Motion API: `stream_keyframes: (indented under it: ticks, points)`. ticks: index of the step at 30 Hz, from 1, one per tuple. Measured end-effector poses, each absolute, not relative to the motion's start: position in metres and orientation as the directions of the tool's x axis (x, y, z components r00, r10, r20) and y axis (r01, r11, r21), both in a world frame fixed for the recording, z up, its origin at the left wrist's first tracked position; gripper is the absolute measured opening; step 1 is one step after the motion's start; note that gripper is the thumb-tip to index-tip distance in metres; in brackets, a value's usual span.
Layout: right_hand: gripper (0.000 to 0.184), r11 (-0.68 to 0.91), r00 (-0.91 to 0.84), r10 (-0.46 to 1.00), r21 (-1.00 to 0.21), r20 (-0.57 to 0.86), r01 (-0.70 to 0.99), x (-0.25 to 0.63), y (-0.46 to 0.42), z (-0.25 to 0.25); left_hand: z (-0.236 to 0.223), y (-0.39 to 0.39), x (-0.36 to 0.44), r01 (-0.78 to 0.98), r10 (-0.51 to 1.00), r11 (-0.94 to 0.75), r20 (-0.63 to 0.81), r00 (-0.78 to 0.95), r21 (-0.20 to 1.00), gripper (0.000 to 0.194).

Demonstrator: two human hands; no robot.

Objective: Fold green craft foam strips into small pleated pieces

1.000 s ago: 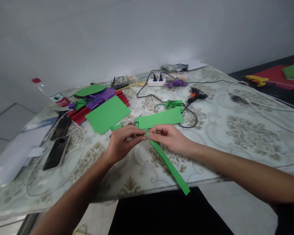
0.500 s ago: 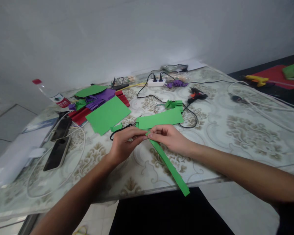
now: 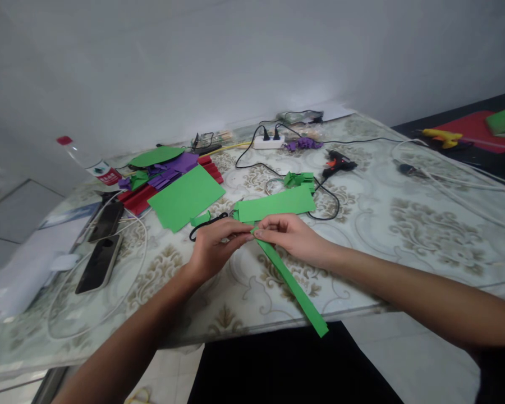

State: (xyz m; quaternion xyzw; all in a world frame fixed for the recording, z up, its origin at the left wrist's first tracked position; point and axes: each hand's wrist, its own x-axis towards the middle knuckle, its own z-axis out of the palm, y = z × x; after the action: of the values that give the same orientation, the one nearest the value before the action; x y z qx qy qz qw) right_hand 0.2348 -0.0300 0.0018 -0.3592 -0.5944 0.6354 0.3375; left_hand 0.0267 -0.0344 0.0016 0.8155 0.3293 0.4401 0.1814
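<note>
Both hands meet over the middle of the patterned table. My left hand and my right hand pinch the near end of a long green paper strip, fingertips almost touching. The strip runs down and right, past the table's front edge. Just behind the hands lie a green paper rectangle and black-handled scissors. A larger green sheet lies to the left.
Purple and red paper pieces and a water bottle sit at back left. Two phones with white cables lie at left. A black glue gun, power strip and folded green bits sit behind.
Hands stay pinched on the strip's end, barely shifting. The scissors' black handle, hidden behind my left hand a second ago, now shows.
</note>
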Motion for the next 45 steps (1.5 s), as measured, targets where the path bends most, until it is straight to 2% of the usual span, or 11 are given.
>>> stream_keyframes:
  ticks: [6, 16, 23, 30, 36, 41, 45]
  points:
    - [0.04, -0.064, -0.502, 0.863, -0.998, -0.057, 0.003, 0.2357, -0.028, 0.0011, 0.0004, -0.0335, 0.0233, 0.424, 0.737, -0.676, 0.557, 0.383, 0.602, 0.013]
    - [0.039, -0.06, -0.525, 0.85, -0.998, -0.048, -0.005, 0.2342, -0.0281, -0.0005, -0.0037, -0.0334, 0.0248, 0.383, 0.704, -0.71, 0.594, 0.389, 0.591, 0.009]
    - [0.038, -0.08, -0.508, 0.859, -0.997, -0.069, 0.0, 0.2341, -0.0281, 0.0011, -0.0036, -0.0344, 0.022, 0.41, 0.768, -0.64, 0.52, 0.375, 0.65, 0.013]
    - [0.039, -0.083, -0.515, 0.854, -0.997, -0.068, -0.006, 0.2342, -0.0281, 0.0, -0.0015, -0.0353, 0.025, 0.453, 0.694, -0.718, 0.592, 0.411, 0.528, 0.009]
    - [0.035, -0.124, -0.513, 0.854, -0.991, -0.084, -0.045, 0.2339, -0.0281, -0.0032, 0.0001, -0.0331, 0.0231, 0.415, 0.656, -0.754, 0.62, 0.43, 0.51, 0.008]
    - [0.034, -0.119, -0.516, 0.852, -0.992, -0.081, -0.039, 0.234, -0.0282, -0.0031, -0.0029, -0.033, 0.0244, 0.402, 0.674, -0.738, 0.608, 0.418, 0.542, 0.007]
    - [0.037, -0.111, -0.515, 0.853, -0.994, -0.089, -0.011, 0.2344, -0.0276, -0.0022, -0.004, -0.035, 0.023, 0.435, 0.75, -0.661, 0.54, 0.382, 0.611, 0.01]
